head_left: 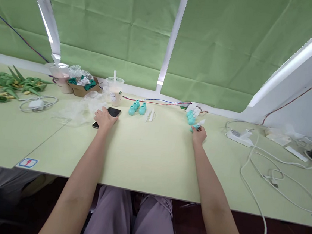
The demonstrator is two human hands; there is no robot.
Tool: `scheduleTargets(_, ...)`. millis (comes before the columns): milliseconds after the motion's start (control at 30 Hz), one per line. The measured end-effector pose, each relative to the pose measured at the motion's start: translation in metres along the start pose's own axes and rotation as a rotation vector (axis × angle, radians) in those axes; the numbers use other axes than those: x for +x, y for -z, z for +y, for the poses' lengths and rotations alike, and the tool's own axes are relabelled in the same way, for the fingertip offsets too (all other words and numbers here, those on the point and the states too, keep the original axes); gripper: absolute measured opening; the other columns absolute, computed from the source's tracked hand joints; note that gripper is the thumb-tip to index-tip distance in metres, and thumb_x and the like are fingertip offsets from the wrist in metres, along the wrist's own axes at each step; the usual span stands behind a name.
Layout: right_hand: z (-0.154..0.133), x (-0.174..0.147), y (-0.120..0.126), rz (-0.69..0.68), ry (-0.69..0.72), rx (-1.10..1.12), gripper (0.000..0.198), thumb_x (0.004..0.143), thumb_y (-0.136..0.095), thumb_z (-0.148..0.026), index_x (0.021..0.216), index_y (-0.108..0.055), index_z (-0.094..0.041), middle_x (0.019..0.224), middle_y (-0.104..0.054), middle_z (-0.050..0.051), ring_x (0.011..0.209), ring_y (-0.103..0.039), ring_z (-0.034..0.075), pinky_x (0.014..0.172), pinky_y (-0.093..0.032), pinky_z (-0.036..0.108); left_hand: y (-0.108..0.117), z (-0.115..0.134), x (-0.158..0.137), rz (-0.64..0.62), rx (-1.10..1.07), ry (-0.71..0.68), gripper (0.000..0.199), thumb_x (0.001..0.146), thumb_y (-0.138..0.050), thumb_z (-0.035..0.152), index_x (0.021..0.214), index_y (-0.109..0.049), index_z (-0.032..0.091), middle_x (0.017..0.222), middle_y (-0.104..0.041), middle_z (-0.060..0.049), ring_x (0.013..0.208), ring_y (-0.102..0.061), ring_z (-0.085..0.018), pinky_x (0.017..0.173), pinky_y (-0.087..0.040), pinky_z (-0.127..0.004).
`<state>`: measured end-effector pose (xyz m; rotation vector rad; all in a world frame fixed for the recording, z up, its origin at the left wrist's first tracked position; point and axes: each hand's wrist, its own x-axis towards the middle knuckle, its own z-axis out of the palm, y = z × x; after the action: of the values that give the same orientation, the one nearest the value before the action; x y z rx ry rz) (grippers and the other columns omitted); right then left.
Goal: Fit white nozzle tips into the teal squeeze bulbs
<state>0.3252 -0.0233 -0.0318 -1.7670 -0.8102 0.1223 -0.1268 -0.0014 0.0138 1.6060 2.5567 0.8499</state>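
Note:
My left hand (105, 119) lies over a black smartphone (114, 112) flat on the table, thumb and fingers around its sides. In my right hand (199, 135) is a small round turquoise bottle (195, 128) with a white pointed tip, pinched between thumb and fingers at the table. Just behind it stands a short row of like turquoise bottles (191, 120) with white tips. Left of the middle, several open-necked turquoise bottles (142, 110) stand together. Beside them lie small white pieces (151, 115) in rows.
Clear plastic bags (73, 111), a lidded drink cup (114, 93) and a cardboard box (82, 90) stand at the left. Green plant-like parts (10, 83) are heaped farther left. A white power strip (239, 137) and loose cables (286, 162) spread over the right side.

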Motion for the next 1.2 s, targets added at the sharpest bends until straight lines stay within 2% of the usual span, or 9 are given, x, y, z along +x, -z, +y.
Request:
scheduleTargets(200,0.005,0.006,-0.003,0.005,0.038,-0.113,0.035,0.066,-0.064,-0.033,0.096,-0.063,-0.016,0.099,-0.067,0.011,0.090,-0.061,0.023,0.083,-0.043,0.033,-0.006,0.000,-0.004,0.076,0.074,-0.049,0.075,0.066,-0.064,0.050,0.122,-0.037,0.008,0.114,-0.053,-0.024,0.108,-0.047,-0.039,0.088,-0.035,-0.048)
scheduleTargets(333,0.004,0.011,-0.007,0.024,0.054,-0.139,0.039,0.066,-0.065,-0.031,0.102,-0.060,-0.017,0.100,-0.067,0.010,0.091,-0.060,0.022,0.084,-0.042,0.033,-0.007,-0.002,-0.002,0.151,0.032,-0.018,0.066,0.076,-0.054,0.052,0.122,-0.039,0.007,0.112,-0.056,-0.024,0.105,-0.051,-0.038,0.088,-0.036,-0.049)
scheduleTargets(433,0.002,0.012,-0.009,0.039,0.049,-0.142,0.043,0.066,-0.065,-0.030,0.107,-0.057,-0.020,0.102,-0.066,0.008,0.094,-0.060,0.022,0.085,-0.042,0.033,-0.002,-0.003,0.002,0.244,-0.081,0.053,0.051,0.082,-0.047,0.046,0.119,-0.041,0.011,0.112,-0.057,-0.021,0.106,-0.052,-0.036,0.089,-0.036,-0.049)
scheduleTargets(600,0.002,0.015,-0.012,0.070,0.010,-0.196,0.037,0.069,-0.064,-0.029,0.104,-0.059,-0.021,0.104,-0.065,0.009,0.097,-0.059,0.025,0.086,-0.043,0.037,0.012,-0.008,0.010,0.425,-0.386,0.226,0.025,0.087,-0.038,0.030,0.110,-0.040,0.019,0.106,-0.060,-0.011,0.106,-0.054,-0.025,0.090,-0.037,-0.043)
scheduleTargets(733,0.001,0.016,-0.012,0.030,0.003,-0.246,0.034,0.071,-0.063,-0.030,0.104,-0.059,-0.022,0.105,-0.065,0.008,0.098,-0.059,0.025,0.086,-0.043,0.039,0.019,-0.013,0.015,0.559,-0.545,0.339,0.020,0.087,-0.029,0.019,0.105,-0.039,0.019,0.105,-0.058,-0.009,0.100,-0.056,-0.021,0.090,-0.037,-0.041)
scheduleTargets(867,-0.002,0.014,-0.010,-0.011,-0.037,-0.265,0.040,0.069,-0.065,-0.032,0.108,-0.056,-0.023,0.105,-0.064,0.007,0.097,-0.059,0.025,0.085,-0.043,0.038,0.021,-0.015,0.017,0.629,-0.610,0.311,0.020,0.086,-0.028,0.016,0.100,-0.040,0.019,0.104,-0.058,-0.008,0.099,-0.056,-0.019,0.090,-0.038,-0.037)
scheduleTargets(1033,0.004,0.017,-0.010,-0.024,-0.034,-0.224,0.048,0.063,-0.069,-0.029,0.109,-0.055,-0.024,0.105,-0.065,0.007,0.096,-0.060,0.024,0.086,-0.044,0.039,0.020,-0.013,0.017,0.616,-0.589,0.239,0.022,0.083,-0.027,0.012,0.094,-0.044,0.020,0.102,-0.060,-0.007,0.095,-0.058,-0.018,0.090,-0.040,-0.036)
scheduleTargets(1133,0.011,0.020,-0.012,-0.007,-0.024,-0.149,0.045,0.061,-0.068,-0.028,0.104,-0.056,-0.023,0.103,-0.066,0.006,0.091,-0.061,0.022,0.085,-0.045,0.037,0.016,-0.011,0.018,0.498,-0.523,0.183,0.019,0.084,-0.032,0.019,0.097,-0.046,0.020,0.103,-0.062,-0.008,0.091,-0.059,-0.020,0.090,-0.040,-0.039)
scheduleTargets(1200,0.013,0.022,-0.013,-0.005,-0.016,-0.128,0.045,0.060,-0.068,-0.029,0.103,-0.057,-0.023,0.102,-0.066,0.006,0.090,-0.061,0.021,0.084,-0.046,0.037,0.012,-0.009,0.017,0.371,-0.465,0.053,0.022,0.084,-0.038,0.026,0.103,-0.047,0.020,0.104,-0.063,-0.008,0.097,-0.058,-0.023,0.092,-0.039,-0.041)
